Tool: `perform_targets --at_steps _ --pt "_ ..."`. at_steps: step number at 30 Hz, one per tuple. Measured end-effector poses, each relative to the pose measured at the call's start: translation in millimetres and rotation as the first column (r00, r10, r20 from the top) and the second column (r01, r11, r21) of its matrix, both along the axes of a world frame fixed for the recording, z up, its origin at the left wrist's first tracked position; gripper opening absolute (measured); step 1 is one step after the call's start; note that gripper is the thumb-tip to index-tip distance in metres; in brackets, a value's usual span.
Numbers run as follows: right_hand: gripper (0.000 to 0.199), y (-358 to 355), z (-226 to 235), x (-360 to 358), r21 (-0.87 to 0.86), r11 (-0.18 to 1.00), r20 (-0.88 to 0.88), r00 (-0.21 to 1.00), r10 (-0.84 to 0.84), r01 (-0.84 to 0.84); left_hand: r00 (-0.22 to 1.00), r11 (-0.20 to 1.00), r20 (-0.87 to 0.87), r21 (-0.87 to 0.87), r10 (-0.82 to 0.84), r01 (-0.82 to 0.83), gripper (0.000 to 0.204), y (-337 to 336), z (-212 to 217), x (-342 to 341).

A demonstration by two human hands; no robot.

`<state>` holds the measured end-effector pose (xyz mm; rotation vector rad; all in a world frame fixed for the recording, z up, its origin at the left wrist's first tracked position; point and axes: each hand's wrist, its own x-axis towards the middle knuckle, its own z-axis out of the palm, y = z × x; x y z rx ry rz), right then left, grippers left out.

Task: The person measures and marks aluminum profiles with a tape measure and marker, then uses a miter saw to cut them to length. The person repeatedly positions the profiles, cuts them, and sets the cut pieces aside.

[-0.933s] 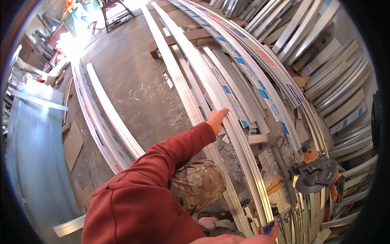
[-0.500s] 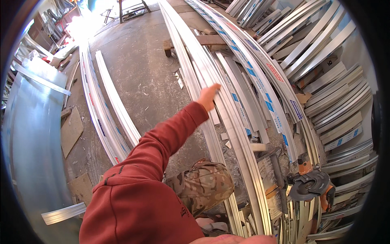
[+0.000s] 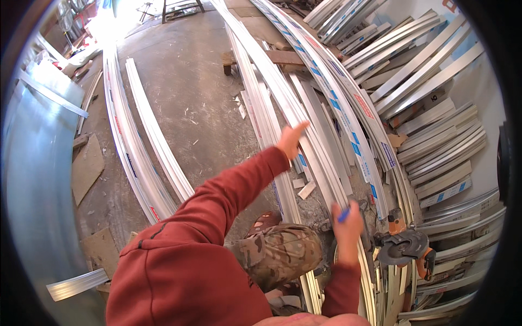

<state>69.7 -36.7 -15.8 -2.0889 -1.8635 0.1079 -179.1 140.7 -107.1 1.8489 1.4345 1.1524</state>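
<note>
A long silvery metal profile [image 3: 277, 92] runs from the far end of the floor toward me, its near end beside my legs. My left hand [image 3: 293, 142] is closed over the profile's edge, arm stretched forward. Closer to me, my right hand [image 3: 350, 231] is raised over the same profile. Its fingers are wrapped round a small blue pen-like object [image 3: 343, 215], mostly hidden by the grip. Left of the held profile lies a stack of similar profiles [image 3: 255, 100], now a gap apart from it.
An orange and black cut-off saw [image 3: 403, 247] stands at the right. Film-labelled profiles [image 3: 340, 117] lie beyond the held one, across a wooden support [image 3: 284, 58]. Racks of offcuts [image 3: 440, 149] line the right wall. More profiles [image 3: 155, 125] and a sheet-metal panel [image 3: 41, 179] are at the left.
My right hand has come into view with the blue object. The held profile and my left hand have shifted right, widening the gap to the stack at its left.
</note>
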Motion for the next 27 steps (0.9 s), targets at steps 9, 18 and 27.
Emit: perform_targets --at_steps 9,18,27 --pt "0.054 86 41 -98 0.100 0.946 -0.043 0.948 0.315 -0.310 0.836 0.992 0.535 -0.050 0.123 -0.114 0.035 53 -42 -47" --pt "0.041 6 133 3 0.366 0.927 -0.418 0.875 0.245 -0.085 0.331 0.796 0.839 -0.528 0.433 0.297 0.035 -51 17 4" --pt "0.039 -120 126 88 0.077 0.997 -0.322 0.946 0.026 -0.001 0.068 0.893 0.911 -0.412 0.406 0.183 0.036 85 46 -86"
